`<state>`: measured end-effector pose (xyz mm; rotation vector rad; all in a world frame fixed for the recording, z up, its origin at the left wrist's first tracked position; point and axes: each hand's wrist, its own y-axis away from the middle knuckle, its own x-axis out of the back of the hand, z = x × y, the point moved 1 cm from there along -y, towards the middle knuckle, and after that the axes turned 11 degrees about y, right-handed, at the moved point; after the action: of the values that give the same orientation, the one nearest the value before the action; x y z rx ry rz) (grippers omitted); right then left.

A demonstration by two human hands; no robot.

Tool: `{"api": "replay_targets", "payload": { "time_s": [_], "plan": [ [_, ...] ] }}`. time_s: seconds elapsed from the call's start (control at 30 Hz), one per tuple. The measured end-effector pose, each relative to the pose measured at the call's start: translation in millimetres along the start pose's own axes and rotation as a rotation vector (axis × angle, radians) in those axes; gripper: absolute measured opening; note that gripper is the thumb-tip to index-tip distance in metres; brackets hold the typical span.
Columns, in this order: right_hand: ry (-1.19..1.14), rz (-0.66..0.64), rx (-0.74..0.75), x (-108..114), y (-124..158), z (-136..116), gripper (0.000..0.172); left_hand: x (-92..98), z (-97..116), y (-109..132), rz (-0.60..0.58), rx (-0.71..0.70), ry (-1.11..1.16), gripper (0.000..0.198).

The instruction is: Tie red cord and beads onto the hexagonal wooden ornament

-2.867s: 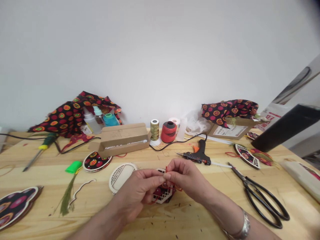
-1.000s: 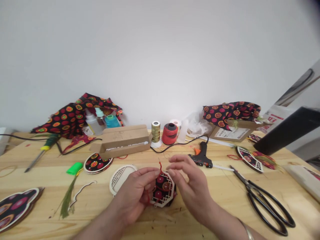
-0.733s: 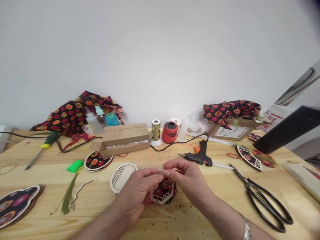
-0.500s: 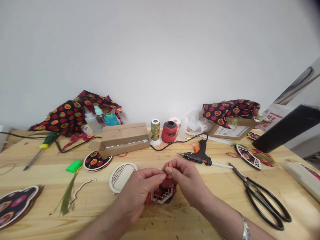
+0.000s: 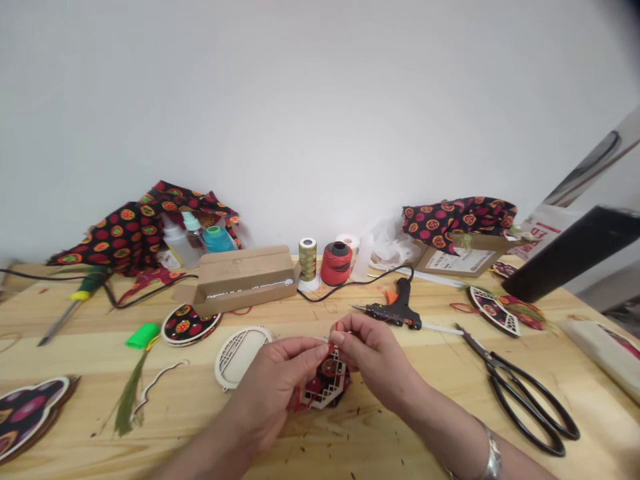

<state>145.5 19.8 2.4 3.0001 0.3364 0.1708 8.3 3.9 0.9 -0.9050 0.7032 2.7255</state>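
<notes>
Both hands meet over a small hexagonal wooden lattice ornament backed with black, red-dotted fabric, held just above the wooden table. My left hand grips the ornament's left side, thumb and forefinger pinched at its top. My right hand pinches a short red thread that sticks up from the ornament's top edge. The fingertips of both hands almost touch there.
A black glue gun lies just beyond my right hand and black scissors to the right. A round lattice disc, fabric-covered ovals, a cardboard box, thread spools, bottles and fabric heaps surround the hands.
About a second ago my right hand was open beside the ornament. It has since closed on the red thread at the top. The left hand has stayed on the ornament.
</notes>
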Motion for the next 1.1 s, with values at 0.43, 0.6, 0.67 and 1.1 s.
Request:
{"api": "replay_targets", "payload": {
  "time_s": [0.43,0.6,0.67,1.1],
  "plan": [
    [-0.064,-0.013,-0.077,-2.2,-1.2,0.3,0.02,-0.7,0.9,0.3,0.072,-0.025,-0.007,0.008],
    [-0.135,0.007,-0.086,-3.6,-3.7,4.8,0.02,2.6,0.1,-1.9,0.084,-0.03,0.006,0.008],
    [-0.157,0.027,-0.081,-4.1,-4.0,7.0,0.017,3.3,-0.5,-2.6,0.074,-0.022,0.003,0.009],
    [0.131,0.128,0.045,-3.5,-1.6,6.5,0.011,6.0,-1.5,-1.1,0.065,-0.08,-0.17,0.02]
  ]
}}
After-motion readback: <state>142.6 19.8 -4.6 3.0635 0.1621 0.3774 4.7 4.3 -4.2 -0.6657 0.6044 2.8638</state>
